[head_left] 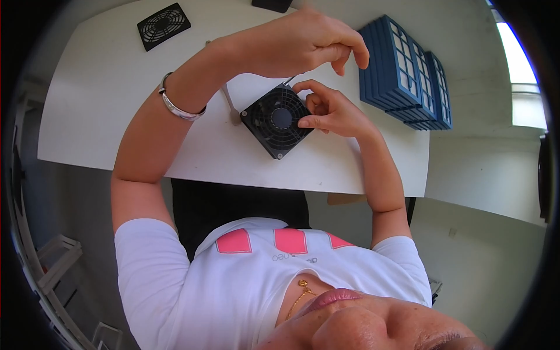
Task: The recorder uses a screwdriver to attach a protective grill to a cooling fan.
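A square black cooling fan (pixel 269 131) with a round wire grille lies on the white table, one corner toward me. Screw heads show at several of its corners. My right hand (pixel 335 111) grips the fan's right side, thumb on the grille and index finger at the far corner. Above and beyond the fan, my left hand (pixel 312 44) is raised with its fingers loosely bent. Its visible fingertips are apart, and no object shows between them; part of the hand is hidden. A thin grey piece with a wider end (pixel 234 115) lies left of the fan.
A black square fan cover (pixel 164 26) lies at the table's far left. Several blue-framed, white-panelled blocks (pixel 402 70) stand stacked at the right. A dark object (pixel 271 4) is cut off at the far edge. The white table (pixel 93 116) ends just before my body.
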Motion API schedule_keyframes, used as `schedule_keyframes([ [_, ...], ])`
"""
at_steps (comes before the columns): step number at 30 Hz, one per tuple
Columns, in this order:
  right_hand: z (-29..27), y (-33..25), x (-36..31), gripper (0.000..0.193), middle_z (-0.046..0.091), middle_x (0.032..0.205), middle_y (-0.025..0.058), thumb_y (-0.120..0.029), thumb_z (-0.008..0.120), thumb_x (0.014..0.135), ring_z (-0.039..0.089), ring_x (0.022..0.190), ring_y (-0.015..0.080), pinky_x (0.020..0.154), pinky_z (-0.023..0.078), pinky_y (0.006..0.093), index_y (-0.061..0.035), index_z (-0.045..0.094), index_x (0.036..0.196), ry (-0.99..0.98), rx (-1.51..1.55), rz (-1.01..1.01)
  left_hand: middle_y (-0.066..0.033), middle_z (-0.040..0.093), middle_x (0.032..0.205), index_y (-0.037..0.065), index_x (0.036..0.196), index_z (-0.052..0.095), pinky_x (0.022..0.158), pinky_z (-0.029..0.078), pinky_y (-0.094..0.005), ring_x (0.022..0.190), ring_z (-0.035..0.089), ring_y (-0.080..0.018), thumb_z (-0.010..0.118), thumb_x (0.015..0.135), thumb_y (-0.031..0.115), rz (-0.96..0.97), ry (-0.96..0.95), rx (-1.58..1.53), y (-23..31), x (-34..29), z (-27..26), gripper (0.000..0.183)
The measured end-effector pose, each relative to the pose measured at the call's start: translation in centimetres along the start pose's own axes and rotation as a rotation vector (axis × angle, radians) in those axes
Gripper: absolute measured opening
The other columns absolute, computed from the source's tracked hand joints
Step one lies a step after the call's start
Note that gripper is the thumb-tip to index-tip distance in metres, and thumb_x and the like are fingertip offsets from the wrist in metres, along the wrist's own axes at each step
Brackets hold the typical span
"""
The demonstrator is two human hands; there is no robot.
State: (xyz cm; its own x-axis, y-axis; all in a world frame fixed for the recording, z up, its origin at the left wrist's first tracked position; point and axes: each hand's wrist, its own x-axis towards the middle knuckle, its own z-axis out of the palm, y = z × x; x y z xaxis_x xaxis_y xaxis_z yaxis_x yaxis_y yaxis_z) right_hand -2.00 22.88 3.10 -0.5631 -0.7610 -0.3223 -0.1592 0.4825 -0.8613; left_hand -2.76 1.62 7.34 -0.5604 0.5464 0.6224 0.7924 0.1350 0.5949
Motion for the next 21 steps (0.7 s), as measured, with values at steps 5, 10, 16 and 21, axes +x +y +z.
schedule_keyframes([
  [5,0.1,-0.3,-0.1,0.055,0.043,0.059,-0.0034,-0.018,0.08,0.081,0.046,0.051,0.0065,0.048,0.034,0.025,-0.0067,0.051,0.126,0.009,-0.025,-0.02,-0.0003,0.05,0.065,0.005,0.106,0.066,0.055,0.036,-0.0242,0.057,0.045,-0.0072,0.05,0.1,0.026,-0.202,0.07,-0.231,1.9,-0.1,1.4,0.027],
  [10,0.1,-0.3,0.0,0.057,0.044,0.06,-0.0022,-0.024,0.08,0.082,0.047,0.05,0.0074,0.049,0.037,0.0252,-0.0078,0.05,0.127,-0.002,-0.011,-0.012,0.0062,0.033,0.056,0.006,0.106,0.064,0.049,0.025,-0.0208,0.05,0.034,-0.0027,0.043,0.104,0.034,-0.306,0.029,-0.446,2.9,0.1,1.3,0.035],
  [16,-0.5,0.0,-0.1,0.057,0.048,0.059,0.0,-0.03,0.079,0.083,0.05,0.05,0.0099,0.049,0.038,0.0256,-0.0062,0.051,0.127,-0.005,-0.042,-0.043,-0.004,0.049,0.06,0.004,0.112,0.054,0.053,0.043,-0.0276,0.052,0.048,-0.0132,0.049,0.102,0.021,-0.366,0.343,-0.717,0.1,-0.2,0.8,0.021],
  [21,-0.7,0.4,-0.2,0.058,0.052,0.06,0.0011,-0.029,0.078,0.083,0.051,0.05,0.0115,0.049,0.039,0.027,-0.0047,0.051,0.128,-0.011,-0.054,-0.072,0.0028,0.035,0.057,0.004,0.108,0.048,0.045,0.026,-0.0226,0.048,0.03,-0.0061,0.038,0.107,0.03,-0.453,0.353,-0.957,2.3,-0.1,1.0,0.028],
])
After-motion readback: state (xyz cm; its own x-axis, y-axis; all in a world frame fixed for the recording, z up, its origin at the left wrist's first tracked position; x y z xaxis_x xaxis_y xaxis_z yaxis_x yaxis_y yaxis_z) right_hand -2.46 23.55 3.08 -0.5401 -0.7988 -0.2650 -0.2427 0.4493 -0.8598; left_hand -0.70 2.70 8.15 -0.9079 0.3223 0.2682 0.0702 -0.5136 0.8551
